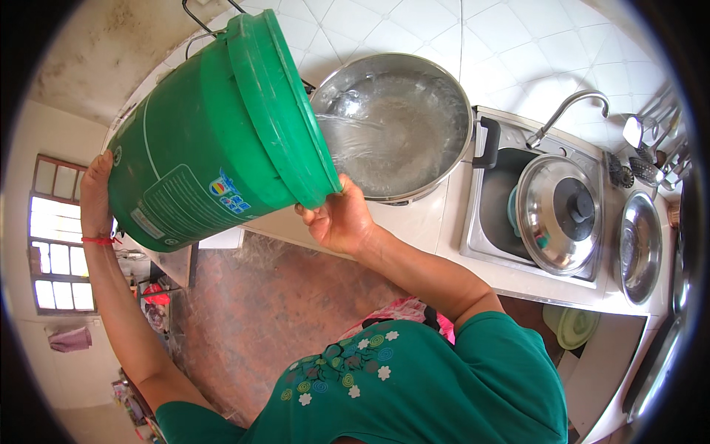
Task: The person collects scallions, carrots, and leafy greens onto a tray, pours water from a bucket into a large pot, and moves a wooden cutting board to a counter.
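Note:
A green plastic bucket (194, 144) is tilted on its side, its mouth facing right over a large steel pan (466, 111). Clear water (383, 133) streams from the bucket's mouth and swirls in the pan. At the bucket's base, my left hand (97, 186) supports it, with part of the fingers hidden behind it. My right hand (341, 216) grips the lower edge of the rim, close to the pan's near side. The bucket's wire handle (202, 39) rests at its upper side. On the pan's right is a black side handle (488, 142).
Right of the pan lies a steel sink (471, 222) with a curved faucet (571, 111). A domed pan lid (557, 216) leans in it. A steel basin (640, 247) stands farther right, below hanging ladles and skimmers (646, 161). The white counter's front edge (532, 297) runs before me.

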{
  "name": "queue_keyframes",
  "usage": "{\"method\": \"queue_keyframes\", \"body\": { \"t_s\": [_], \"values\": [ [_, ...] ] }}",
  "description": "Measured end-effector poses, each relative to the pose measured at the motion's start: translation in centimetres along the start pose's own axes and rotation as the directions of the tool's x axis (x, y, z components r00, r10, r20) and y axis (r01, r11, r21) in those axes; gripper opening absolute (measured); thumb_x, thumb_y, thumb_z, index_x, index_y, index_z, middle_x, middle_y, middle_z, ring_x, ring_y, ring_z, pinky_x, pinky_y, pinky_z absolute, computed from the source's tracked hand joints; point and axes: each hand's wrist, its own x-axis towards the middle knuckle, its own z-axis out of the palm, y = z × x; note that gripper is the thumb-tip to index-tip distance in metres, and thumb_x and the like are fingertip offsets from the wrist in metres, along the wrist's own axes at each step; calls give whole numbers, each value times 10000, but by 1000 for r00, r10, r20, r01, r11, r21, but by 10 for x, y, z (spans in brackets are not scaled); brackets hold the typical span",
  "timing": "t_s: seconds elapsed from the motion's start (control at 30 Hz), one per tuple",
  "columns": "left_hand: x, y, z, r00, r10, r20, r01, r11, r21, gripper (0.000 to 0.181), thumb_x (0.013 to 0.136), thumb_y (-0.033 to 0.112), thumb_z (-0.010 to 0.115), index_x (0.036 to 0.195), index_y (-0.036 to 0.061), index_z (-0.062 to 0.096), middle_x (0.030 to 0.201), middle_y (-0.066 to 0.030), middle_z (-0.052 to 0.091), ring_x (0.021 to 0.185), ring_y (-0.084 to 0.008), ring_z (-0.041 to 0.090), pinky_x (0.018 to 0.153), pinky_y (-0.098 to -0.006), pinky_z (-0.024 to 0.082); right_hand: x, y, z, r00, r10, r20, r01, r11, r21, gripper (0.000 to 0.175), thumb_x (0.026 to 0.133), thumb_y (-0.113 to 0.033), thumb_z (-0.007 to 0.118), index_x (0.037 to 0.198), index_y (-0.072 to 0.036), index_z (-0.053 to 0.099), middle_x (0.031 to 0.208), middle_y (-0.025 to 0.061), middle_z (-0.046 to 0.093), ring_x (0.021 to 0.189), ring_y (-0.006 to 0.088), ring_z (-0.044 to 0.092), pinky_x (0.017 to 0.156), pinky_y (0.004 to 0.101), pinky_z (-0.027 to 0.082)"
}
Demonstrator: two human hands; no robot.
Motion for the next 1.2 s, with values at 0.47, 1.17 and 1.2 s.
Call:
{"method": "queue_keyframes", "body": {
  "t_s": [0.47,1.17,1.2],
  "values": [
    [1,16,7,981,188,-46,-168,946,277,370,885,367,396,924,29,540,767,11,520,656,-43,456,572,-183,386,7,-9,-7,991,11,130,-4,999,-49,267,727,-315,497,879,-96,513,734,30,527,568,100,474,437,165,385],
    [-341,-147,-120,854,-490,-175,497,868,-2,495,852,471,395,1122,64,479,852,4,511,728,-72,492,634,-225,415,-51,194,-65,968,78,-240,-251,223,-942,352,702,-203,503,962,32,467,708,102,564,526,162,567,446,245,463],
    [-365,-170,-127,846,-499,-186,505,863,-19,495,852,471,395,1122,64,479,852,4,511,728,-72,492,634,-225,415,-57,208,-73,964,91,-249,-263,207,-942,352,702,-203,503,962,32,467,708,102,564,526,162,567,446,245,463]
  ]
}}
